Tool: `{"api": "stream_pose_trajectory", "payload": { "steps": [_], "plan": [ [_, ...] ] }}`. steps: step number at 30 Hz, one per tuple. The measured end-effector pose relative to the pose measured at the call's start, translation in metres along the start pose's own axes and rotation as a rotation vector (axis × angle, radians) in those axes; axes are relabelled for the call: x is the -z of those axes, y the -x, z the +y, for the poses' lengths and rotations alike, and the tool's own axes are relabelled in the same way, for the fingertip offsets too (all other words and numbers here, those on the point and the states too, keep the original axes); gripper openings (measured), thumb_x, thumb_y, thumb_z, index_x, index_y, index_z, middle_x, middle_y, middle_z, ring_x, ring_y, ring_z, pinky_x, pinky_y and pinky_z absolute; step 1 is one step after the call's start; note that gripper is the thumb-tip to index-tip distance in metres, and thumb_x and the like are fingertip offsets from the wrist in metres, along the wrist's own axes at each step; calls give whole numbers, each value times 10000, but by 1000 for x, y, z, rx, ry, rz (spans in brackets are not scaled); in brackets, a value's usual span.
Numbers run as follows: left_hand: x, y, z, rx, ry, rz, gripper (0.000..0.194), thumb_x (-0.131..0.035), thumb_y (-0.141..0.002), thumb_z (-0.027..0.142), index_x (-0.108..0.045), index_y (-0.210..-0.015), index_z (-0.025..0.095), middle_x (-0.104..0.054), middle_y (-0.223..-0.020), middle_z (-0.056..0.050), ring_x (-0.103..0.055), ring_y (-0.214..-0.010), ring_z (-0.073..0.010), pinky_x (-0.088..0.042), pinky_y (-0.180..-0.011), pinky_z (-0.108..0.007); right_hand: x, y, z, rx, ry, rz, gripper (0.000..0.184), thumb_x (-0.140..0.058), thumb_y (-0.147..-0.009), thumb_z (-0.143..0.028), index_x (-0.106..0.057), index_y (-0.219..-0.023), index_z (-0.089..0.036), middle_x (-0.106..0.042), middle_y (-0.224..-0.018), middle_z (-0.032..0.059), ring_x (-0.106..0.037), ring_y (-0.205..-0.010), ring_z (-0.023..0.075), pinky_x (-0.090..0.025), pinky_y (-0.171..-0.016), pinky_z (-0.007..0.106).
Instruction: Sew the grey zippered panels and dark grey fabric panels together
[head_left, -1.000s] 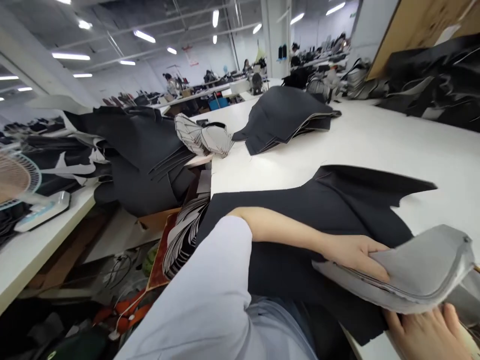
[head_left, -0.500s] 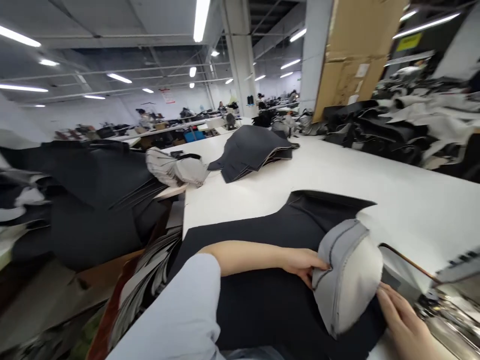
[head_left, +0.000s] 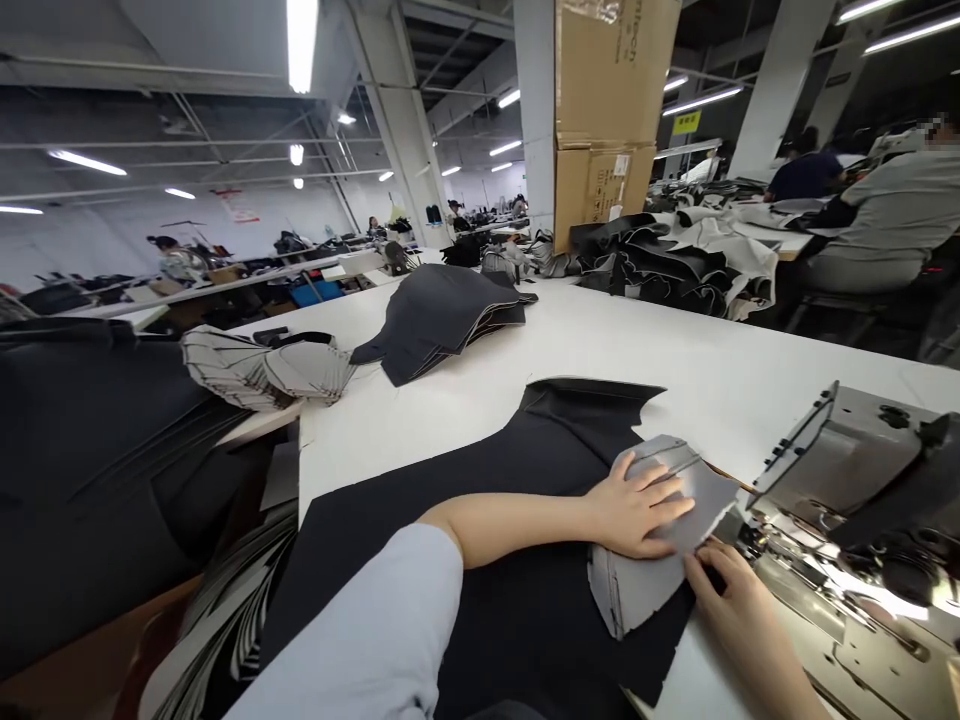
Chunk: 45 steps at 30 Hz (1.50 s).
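Note:
A folded grey fabric piece [head_left: 649, 590] lies on a large black fabric panel [head_left: 480, 560] spread over the white table [head_left: 675, 340]. My left hand [head_left: 634, 505] rests flat on top of the grey piece, fingers stretched out. My right hand [head_left: 739, 610] touches the grey piece's right edge with its fingertips, close to the sewing machine [head_left: 855, 500] at the right. Whether the right fingers pinch the fabric is not clear.
A stack of black cut panels [head_left: 442, 315] and a bundle of grey striped pieces [head_left: 262, 370] lie farther back on the table. Dark fabric heaps [head_left: 105, 450] fill the left side. Cardboard boxes [head_left: 611, 100] stand at the back. A seated person [head_left: 885, 215] works at the right.
The grey piece has come down from a lifted, curled shape to lie on the black panel beside the sewing machine. My left hand went from gripping its edge to pressing flat on it. The view swung right.

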<state>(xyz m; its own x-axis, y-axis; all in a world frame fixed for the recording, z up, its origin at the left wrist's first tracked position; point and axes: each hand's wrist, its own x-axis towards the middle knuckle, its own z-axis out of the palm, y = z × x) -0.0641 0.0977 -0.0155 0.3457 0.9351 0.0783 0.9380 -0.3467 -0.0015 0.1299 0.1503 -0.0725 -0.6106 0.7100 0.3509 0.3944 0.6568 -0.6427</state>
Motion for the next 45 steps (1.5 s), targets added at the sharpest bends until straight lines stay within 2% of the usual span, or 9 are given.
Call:
{"api": "stream_pose_trajectory", "payload": {
  "steps": [5,9,15,18,22,27,34,40,45],
  "plan": [
    [4,2,10,185,174,-184,658,-293,-1003,521,-320,-1545,149,-287,-1621,-192,-234,-1501,-369,-321,-1078,-704,12,18,9,460,172,-92,338,-479,-874,-267,-723,-1099,-210,-625,-1330,140,-611,-1231,299,-573,-940,410],
    [12,5,28,240,208,-210,710,-289,-987,560,-322,-1536,112,-289,-1605,-240,-246,-1487,-417,-309,-1071,-712,16,26,14,564,308,-181,517,-577,-723,-264,-693,-1223,-202,-619,-1359,136,-568,-1273,352,-550,-979,483],
    [3,-21,20,122,6,-45,531,-405,-950,411,-576,-1301,51,-685,-1065,-178,-624,-1023,-320,-339,-1116,-568,5,30,14,563,364,-238,617,-630,-668,-316,-681,-1259,-146,-653,-1303,180,-510,-1301,413,-411,-1093,604],
    [-1,-27,11,-9,9,-59,508,-379,-964,374,-556,-1338,80,-639,-1251,-178,-596,-1133,-309,-445,-1007,-449,7,33,-8,509,464,-173,410,-614,-779,-233,-729,-1154,-115,-689,-1202,197,-555,-1239,388,-443,-1083,553],
    [-3,-21,2,-86,21,-134,590,-343,-991,386,-435,-1463,44,-360,-1588,-191,-332,-1465,-326,-292,-1180,-465,12,29,-28,529,568,-152,295,-558,-911,-198,-744,-1105,-78,-723,-1063,193,-611,-1161,341,-484,-1064,490],
    [-2,-21,-4,-118,84,-204,540,-258,-1005,306,-509,-1433,94,-485,-1525,-121,-420,-1421,-264,-314,-1176,-429,14,31,-29,475,609,-173,276,-485,-957,-103,-752,-1020,-65,-728,-1053,191,-615,-1181,310,-518,-1011,428],
    [-5,-34,35,-21,-74,-114,524,-293,-1019,299,-442,-1492,131,-514,-1470,-154,-562,-1159,-327,-452,-943,-487,24,50,-27,415,626,-138,319,-440,-967,-76,-725,-1103,-29,-704,-1145,223,-586,-1230,305,-504,-1011,431],
    [0,-40,53,67,-156,-179,506,-329,-1007,290,-500,-1434,78,-645,-1135,-205,-585,-1017,-338,-468,-771,-432,29,59,-23,476,578,-12,248,-500,-926,-35,-731,-849,-82,-718,-964,163,-603,-1045,250,-505,-906,367],
    [-13,-39,48,8,-96,-113,556,-283,-1034,385,-512,-1421,58,-526,-1457,-192,-535,-1193,-342,-464,-859,-453,32,58,-29,542,572,-21,271,-507,-889,1,-661,-717,-141,-640,-717,81,-533,-760,196,-466,-734,328]
  ]
}}
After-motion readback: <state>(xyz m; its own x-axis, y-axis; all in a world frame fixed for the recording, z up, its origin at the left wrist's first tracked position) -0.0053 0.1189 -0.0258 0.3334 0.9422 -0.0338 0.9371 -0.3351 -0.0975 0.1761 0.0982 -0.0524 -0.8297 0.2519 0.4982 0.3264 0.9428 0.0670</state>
